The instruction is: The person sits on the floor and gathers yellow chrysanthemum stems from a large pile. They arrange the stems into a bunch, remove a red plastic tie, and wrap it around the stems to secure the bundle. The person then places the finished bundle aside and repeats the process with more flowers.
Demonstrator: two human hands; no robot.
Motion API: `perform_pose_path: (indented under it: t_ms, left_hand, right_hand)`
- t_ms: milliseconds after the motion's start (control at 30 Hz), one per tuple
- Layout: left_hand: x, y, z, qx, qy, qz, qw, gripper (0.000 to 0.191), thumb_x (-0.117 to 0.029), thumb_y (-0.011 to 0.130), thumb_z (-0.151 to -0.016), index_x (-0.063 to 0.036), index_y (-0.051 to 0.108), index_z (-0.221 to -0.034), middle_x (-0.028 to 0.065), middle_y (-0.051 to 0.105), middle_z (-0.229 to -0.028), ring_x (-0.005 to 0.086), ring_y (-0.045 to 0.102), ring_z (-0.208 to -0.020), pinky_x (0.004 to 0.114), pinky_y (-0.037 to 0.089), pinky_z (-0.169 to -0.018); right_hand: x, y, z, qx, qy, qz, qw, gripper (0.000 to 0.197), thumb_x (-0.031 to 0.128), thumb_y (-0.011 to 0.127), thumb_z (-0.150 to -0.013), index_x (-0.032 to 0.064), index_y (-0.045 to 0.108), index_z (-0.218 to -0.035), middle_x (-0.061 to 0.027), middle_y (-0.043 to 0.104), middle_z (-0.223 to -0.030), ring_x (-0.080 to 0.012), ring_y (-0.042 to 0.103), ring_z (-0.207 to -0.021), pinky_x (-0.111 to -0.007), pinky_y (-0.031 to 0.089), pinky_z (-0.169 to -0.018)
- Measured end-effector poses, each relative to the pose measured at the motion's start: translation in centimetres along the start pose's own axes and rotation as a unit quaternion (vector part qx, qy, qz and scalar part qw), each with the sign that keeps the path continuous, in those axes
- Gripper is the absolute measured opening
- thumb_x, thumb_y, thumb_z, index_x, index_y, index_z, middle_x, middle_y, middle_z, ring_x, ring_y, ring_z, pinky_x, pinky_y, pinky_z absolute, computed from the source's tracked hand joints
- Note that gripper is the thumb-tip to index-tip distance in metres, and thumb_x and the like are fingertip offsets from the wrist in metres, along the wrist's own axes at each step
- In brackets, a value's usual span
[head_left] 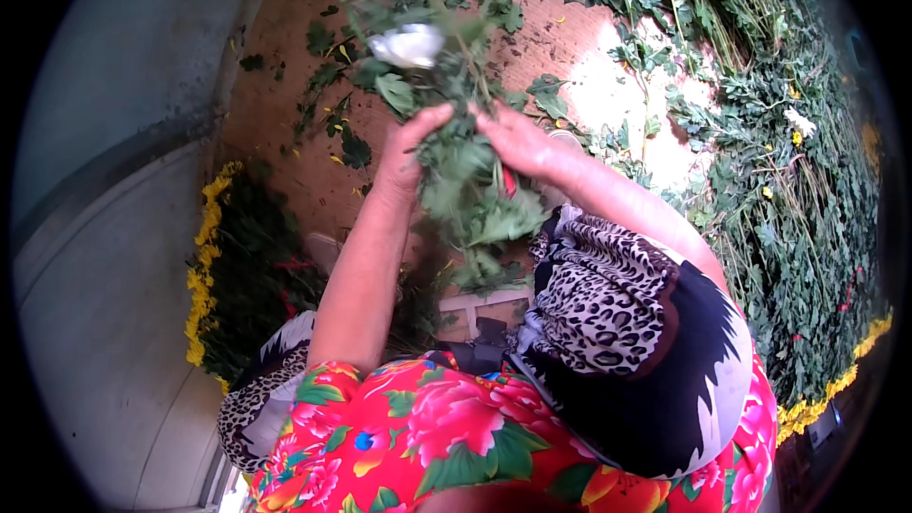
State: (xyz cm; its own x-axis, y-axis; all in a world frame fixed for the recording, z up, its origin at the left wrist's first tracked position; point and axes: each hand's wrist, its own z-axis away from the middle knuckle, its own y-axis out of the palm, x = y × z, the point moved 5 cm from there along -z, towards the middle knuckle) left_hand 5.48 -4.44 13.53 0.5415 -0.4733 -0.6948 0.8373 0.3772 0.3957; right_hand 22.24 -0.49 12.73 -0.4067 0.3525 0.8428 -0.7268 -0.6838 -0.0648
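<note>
My left hand (412, 146) and my right hand (519, 139) close around a leafy bunch of chrysanthemum stems (459, 171) in front of my knees. A white flower head (407, 45), blurred by motion, stands out at the far end of the bunch. Broad green leaves hang down between my forearms. Something red (508, 182), perhaps a tie, shows just below my right hand; what it belongs to is unclear. Leaves cover most of my fingertips.
Cut chrysanthemum stems (776, 178) are heaped along the right, edged by yellow flowers (819, 406). Another yellow-flowered pile (256, 256) with red ties lies at left, beside a pale wall (107, 263). Loose leaves (355, 148) and petals litter the brown floor (278, 103).
</note>
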Motion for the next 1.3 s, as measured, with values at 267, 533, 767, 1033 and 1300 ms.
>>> perform_pose_path:
  t_ms: [267, 533, 767, 1033, 1300]
  left_hand:
    - [-1.5, -2.0, -2.0, 0.055, -0.113, 0.211, 0.969, 0.038, -0.024, 0.062, -0.097, 0.0004, 0.068, -0.126, 0.015, 0.074, -0.118, 0.0275, 0.073, -0.102, 0.042, 0.06, -0.094]
    - [0.7, -2.2, -2.3, 0.124, -0.099, 0.253, 0.954, 0.042, -0.025, 0.06, -0.097, 0.0013, 0.066, -0.13, 0.0165, 0.072, -0.124, 0.0299, 0.071, -0.111, 0.046, 0.057, -0.102]
    - [4.1, -4.4, -3.5, 0.143, -0.096, 0.295, 0.94, 0.046, -0.029, 0.058, -0.094, 0.0039, 0.066, -0.126, 0.0178, 0.074, -0.114, 0.0296, 0.075, -0.095, 0.044, 0.064, -0.085]
    - [4.1, -3.7, -3.4, 0.109, -0.107, 0.254, 0.955, 0.049, -0.037, 0.058, -0.095, 0.0027, 0.066, -0.124, 0.0169, 0.075, -0.108, 0.0294, 0.074, -0.092, 0.046, 0.063, -0.083]
    - [2.6, -2.1, -2.9, 0.026, -0.114, 0.266, 0.957, 0.04, -0.039, 0.058, -0.098, -0.0065, 0.069, -0.118, 0.0104, 0.074, -0.105, 0.027, 0.071, -0.091, 0.043, 0.06, -0.08]
  right_hand:
    - [-0.3, -3.3, -0.3, -0.071, -0.026, -0.004, 0.997, 0.076, 0.074, 0.044, -0.1, 0.0003, 0.061, -0.098, -0.0057, 0.063, -0.091, -0.0169, 0.054, -0.09, -0.037, 0.047, -0.084]
    - [0.5, -2.1, -0.2, 0.03, -0.06, 0.039, 0.997, 0.08, 0.076, 0.035, -0.101, -0.0003, 0.058, -0.095, -0.0099, 0.061, -0.086, -0.0229, 0.056, -0.082, -0.04, 0.047, -0.079]
    - [-0.2, -1.6, -1.0, 0.071, 0.023, 0.326, 0.943, 0.102, 0.086, 0.027, -0.094, -0.0067, 0.07, -0.099, -0.0292, 0.064, -0.078, -0.051, 0.064, -0.082, -0.054, 0.053, -0.075]
    - [6.0, -3.6, 3.5, -0.221, -0.244, 0.365, 0.871, 0.027, 0.033, 0.077, -0.089, 0.0078, 0.073, -0.096, -0.0165, 0.069, -0.088, -0.0356, 0.069, -0.079, -0.045, 0.056, -0.067]
    - [6.1, -2.4, 7.0, 0.061, -0.228, 0.369, 0.899, 0.028, 0.013, 0.081, -0.075, 0.0041, 0.068, -0.099, -0.0099, 0.061, -0.102, -0.0322, 0.061, -0.1, -0.044, 0.052, -0.084]
